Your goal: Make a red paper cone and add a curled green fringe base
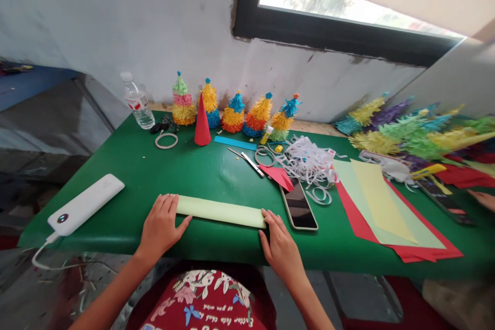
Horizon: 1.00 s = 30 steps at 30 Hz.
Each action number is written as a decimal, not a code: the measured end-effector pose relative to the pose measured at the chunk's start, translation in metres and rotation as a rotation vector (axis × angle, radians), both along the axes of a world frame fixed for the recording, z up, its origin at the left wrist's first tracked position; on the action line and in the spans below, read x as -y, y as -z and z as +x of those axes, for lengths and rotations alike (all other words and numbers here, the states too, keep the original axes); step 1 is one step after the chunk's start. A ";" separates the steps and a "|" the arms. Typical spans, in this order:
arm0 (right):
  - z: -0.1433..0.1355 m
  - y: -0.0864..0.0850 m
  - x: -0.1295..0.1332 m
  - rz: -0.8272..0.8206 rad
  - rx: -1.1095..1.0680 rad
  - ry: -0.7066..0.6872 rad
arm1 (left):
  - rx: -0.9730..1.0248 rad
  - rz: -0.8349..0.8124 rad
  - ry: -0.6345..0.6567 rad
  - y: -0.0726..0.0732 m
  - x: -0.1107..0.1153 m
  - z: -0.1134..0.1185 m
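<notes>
A folded strip of pale green paper [220, 211] lies lengthwise along the near edge of the green table. My left hand [163, 223] rests flat over its left end, thumb spread away from the fingers. At the opposite end, my right hand [281, 243] touches the strip with outstretched fingers, its thumb apart near the lower corner. Just right of that hand lies a phone [299, 206] with a folded red paper piece [279, 177] over its upper corner. Beyond the strip are scissors [252, 164] and a flat blue paper strip [235, 143].
A red paper cone [202, 126] stands before several fringed paper cones [258, 114]. White paper shreds [309, 157] and coloured sheets [398, 201] lie right. A white power bank [87, 203], a tape ring [166, 141] and a water bottle [138, 103] are left. Another person's hand [483, 199] shows far right.
</notes>
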State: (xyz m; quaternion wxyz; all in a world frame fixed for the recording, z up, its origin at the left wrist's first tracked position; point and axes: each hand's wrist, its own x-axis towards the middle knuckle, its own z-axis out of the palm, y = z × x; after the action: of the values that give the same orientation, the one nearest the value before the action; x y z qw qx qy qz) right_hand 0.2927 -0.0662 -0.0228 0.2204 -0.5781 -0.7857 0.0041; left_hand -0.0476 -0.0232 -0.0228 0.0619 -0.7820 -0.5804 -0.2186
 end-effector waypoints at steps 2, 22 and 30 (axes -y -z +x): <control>-0.001 0.001 0.000 0.013 -0.004 0.005 | 0.011 -0.002 -0.015 0.002 0.001 0.000; 0.008 -0.071 -0.223 -0.312 0.315 0.237 | 0.030 0.000 -0.133 0.015 0.007 -0.003; 0.011 -0.059 -0.223 -0.205 0.198 0.345 | 0.059 -0.007 -0.127 0.016 0.007 -0.003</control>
State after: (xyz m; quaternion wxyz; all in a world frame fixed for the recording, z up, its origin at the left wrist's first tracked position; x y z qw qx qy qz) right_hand 0.3036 0.1571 0.0361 0.0797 -0.7207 -0.6885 -0.0104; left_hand -0.0505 -0.0304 -0.0385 0.0559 -0.7371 -0.6311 -0.2351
